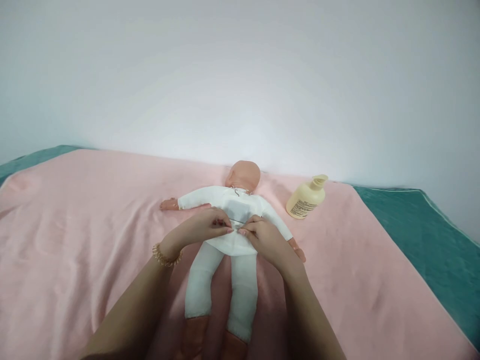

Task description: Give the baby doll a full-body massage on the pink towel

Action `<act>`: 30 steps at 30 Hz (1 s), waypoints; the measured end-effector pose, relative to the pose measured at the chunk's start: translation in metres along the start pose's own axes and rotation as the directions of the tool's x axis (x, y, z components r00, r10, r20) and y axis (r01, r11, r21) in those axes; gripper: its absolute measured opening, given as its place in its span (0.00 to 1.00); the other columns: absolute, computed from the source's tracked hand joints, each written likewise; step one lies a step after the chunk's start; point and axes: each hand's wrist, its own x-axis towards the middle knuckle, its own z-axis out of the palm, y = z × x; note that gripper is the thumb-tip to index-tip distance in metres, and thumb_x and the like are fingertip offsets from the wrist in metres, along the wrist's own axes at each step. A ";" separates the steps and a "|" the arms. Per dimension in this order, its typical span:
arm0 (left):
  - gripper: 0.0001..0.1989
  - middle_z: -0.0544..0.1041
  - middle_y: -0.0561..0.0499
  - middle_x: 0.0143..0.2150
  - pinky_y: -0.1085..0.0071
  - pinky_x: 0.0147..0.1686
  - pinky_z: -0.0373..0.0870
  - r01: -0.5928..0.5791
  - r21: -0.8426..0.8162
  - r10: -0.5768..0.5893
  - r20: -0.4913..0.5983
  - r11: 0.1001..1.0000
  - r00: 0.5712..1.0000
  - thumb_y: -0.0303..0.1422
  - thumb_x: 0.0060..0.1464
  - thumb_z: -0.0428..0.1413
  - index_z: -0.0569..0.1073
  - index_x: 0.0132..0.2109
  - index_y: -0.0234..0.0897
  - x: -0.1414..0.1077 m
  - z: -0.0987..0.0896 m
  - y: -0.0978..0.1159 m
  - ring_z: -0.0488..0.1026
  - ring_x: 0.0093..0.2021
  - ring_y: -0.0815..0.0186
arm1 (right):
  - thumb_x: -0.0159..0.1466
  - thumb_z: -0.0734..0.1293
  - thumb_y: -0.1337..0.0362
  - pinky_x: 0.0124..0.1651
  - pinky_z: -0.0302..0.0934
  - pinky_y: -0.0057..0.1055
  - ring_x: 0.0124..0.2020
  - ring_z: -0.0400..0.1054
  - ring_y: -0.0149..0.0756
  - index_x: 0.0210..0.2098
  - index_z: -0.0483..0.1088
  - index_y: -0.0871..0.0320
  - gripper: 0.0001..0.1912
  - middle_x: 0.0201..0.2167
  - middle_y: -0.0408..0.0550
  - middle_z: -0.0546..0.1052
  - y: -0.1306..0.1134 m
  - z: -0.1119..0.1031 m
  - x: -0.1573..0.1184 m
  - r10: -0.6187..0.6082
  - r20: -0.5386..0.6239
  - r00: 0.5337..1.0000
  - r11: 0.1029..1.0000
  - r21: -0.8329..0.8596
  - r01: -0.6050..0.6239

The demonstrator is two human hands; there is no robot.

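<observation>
A baby doll point(245, 175) in white clothing lies with its head toward the wall, arms spread and legs toward me. My left hand point(212, 223) and my right hand point(258, 235) meet over the middle of its white top point(225, 245), thumbs and fingers pinched on the fabric near a small white fastening. A grey rectangular patch point(237, 211) shows on the chest just above my fingers. What exactly lies between the fingertips is too small to tell. A golden coiled band point(167, 254) is round my left wrist.
The doll rests on a pink cloth point(112, 225) spread over a green surface point(412, 225). A pale yellow pump bottle point(305, 199) stands right of the doll's head, near its outstretched arm. Behind is a plain white wall point(240, 75).
</observation>
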 end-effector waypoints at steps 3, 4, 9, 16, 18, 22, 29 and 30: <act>0.12 0.78 0.49 0.34 0.65 0.36 0.67 0.013 0.028 -0.010 -0.099 1.000 0.995 0.38 0.57 0.52 0.77 0.34 0.37 0.001 -0.001 0.000 0.72 0.36 0.60 | 0.67 0.59 0.68 0.40 0.61 0.34 0.39 0.68 0.38 0.32 0.77 0.56 0.15 0.37 0.48 0.74 -0.002 -0.005 0.000 0.015 -0.036 0.999 1.000 0.008 -0.015; 0.11 0.78 0.50 0.34 0.66 0.37 0.67 0.013 0.028 -0.009 -0.118 1.000 0.993 0.38 0.57 0.53 0.77 0.35 0.38 0.002 -0.002 0.000 0.72 0.37 0.60 | 0.68 0.59 0.68 0.41 0.61 0.34 0.39 0.68 0.38 0.33 0.77 0.57 0.15 0.38 0.49 0.74 -0.002 -0.006 0.001 0.019 -0.048 0.999 1.000 0.005 -0.019; 0.11 0.77 0.52 0.32 0.66 0.37 0.65 0.003 0.066 0.006 -0.129 0.998 0.992 0.39 0.57 0.54 0.76 0.33 0.39 0.009 0.009 -0.006 0.71 0.34 0.62 | 0.68 0.59 0.68 0.37 0.58 0.31 0.34 0.67 0.35 0.29 0.75 0.59 0.16 0.35 0.48 0.74 0.005 0.005 0.009 0.024 -0.057 0.998 1.000 -0.015 -0.025; 0.12 0.75 0.51 0.33 0.65 0.40 0.67 -0.072 0.123 0.113 -0.370 0.990 0.922 0.38 0.62 0.50 0.72 0.33 0.38 0.020 0.033 -0.013 0.71 0.37 0.63 | 0.69 0.57 0.65 0.41 0.57 0.34 0.36 0.64 0.39 0.28 0.69 0.58 0.16 0.31 0.48 0.71 0.014 0.029 0.023 -0.003 -0.343 0.939 0.997 -0.078 -0.025; 0.10 0.76 0.49 0.38 0.62 0.45 0.67 -0.086 0.160 0.151 -0.454 0.983 0.878 0.38 0.62 0.50 0.72 0.38 0.38 0.020 0.033 -0.018 0.71 0.42 0.61 | 0.70 0.55 0.62 0.43 0.58 0.35 0.37 0.64 0.40 0.30 0.69 0.57 0.17 0.32 0.49 0.71 0.016 0.031 0.024 -0.024 -0.454 0.891 1.000 -0.020 0.017; 0.15 0.73 0.44 0.53 0.56 0.56 0.62 -0.096 0.250 0.212 -0.495 0.963 0.842 0.40 0.61 0.52 0.69 0.52 0.39 0.020 0.030 -0.028 0.66 0.56 0.56 | 0.70 0.54 0.61 0.51 0.59 0.38 0.45 0.64 0.41 0.38 0.70 0.57 0.15 0.40 0.51 0.72 0.020 0.034 0.026 -0.073 -0.558 0.827 0.990 0.060 0.128; 0.19 0.72 0.43 0.56 0.55 0.58 0.61 -0.061 0.246 0.151 -0.367 0.967 0.918 0.43 0.63 0.48 0.66 0.56 0.37 0.023 0.034 -0.032 0.66 0.58 0.56 | 0.70 0.56 0.59 0.59 0.55 0.41 0.54 0.62 0.41 0.49 0.68 0.57 0.15 0.50 0.52 0.72 0.032 0.042 0.034 -0.080 -0.493 0.867 0.983 0.108 0.152; 0.19 0.72 0.43 0.55 0.55 0.58 0.61 -0.051 0.242 0.138 -0.359 0.969 0.923 0.43 0.63 0.48 0.67 0.55 0.37 0.023 0.033 -0.033 0.66 0.58 0.55 | 0.70 0.56 0.59 0.58 0.55 0.40 0.53 0.63 0.41 0.48 0.69 0.57 0.15 0.49 0.52 0.73 0.034 0.042 0.035 -0.087 -0.475 0.876 0.982 0.109 0.157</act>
